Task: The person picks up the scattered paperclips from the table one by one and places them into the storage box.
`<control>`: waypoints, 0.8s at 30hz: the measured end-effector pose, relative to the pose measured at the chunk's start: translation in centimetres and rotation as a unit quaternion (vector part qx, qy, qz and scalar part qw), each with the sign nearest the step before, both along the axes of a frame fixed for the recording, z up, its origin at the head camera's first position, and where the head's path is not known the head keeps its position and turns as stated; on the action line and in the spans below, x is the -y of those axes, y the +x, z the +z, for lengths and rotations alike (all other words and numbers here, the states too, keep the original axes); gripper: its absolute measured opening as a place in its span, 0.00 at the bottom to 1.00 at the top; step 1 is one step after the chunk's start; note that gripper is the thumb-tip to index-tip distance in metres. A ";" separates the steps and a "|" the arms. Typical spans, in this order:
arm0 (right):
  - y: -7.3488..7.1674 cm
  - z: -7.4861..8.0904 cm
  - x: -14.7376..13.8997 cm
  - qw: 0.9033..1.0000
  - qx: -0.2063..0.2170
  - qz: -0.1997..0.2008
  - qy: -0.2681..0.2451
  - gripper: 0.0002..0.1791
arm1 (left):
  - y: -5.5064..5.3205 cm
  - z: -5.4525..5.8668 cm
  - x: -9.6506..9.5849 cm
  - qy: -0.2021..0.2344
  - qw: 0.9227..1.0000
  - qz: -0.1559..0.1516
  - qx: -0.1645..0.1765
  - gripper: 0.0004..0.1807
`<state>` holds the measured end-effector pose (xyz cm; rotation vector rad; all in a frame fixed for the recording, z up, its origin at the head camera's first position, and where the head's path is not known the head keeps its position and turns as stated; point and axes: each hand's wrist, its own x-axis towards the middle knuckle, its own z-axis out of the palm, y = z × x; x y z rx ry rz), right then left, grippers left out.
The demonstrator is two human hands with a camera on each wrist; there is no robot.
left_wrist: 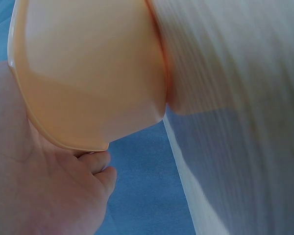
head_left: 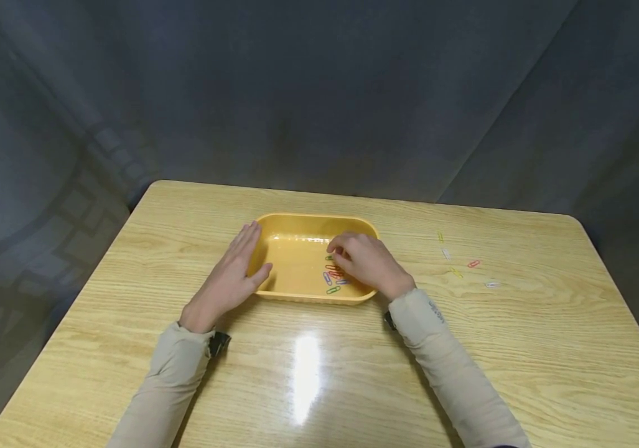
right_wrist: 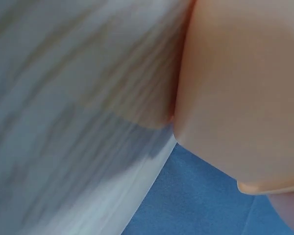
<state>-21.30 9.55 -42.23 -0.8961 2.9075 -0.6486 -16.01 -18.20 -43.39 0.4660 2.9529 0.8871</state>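
A yellow plastic tray sits on the table, its side wall close up in the left wrist view. My left hand rests on the tray's left rim, fingers straight along it and the thumb over the inside. Reaching over the right rim, my right hand has bent fingers low inside the tray, above a cluster of coloured paper clips. Whether its fingertips pinch a clip is too small to see. The right wrist view shows mainly the tray's outer wall, with the fingers hidden.
Several loose paper clips lie on the table right of the tray, among them a red one, a yellow one and a white one. The wooden table ends at a dark curtain behind.
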 end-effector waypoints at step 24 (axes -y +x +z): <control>1.5 2.7 -3.4 0.994 -0.009 -0.002 -0.111 0.10 | 0.0 0.1 0.0 -0.003 1.000 0.001 0.000 0.44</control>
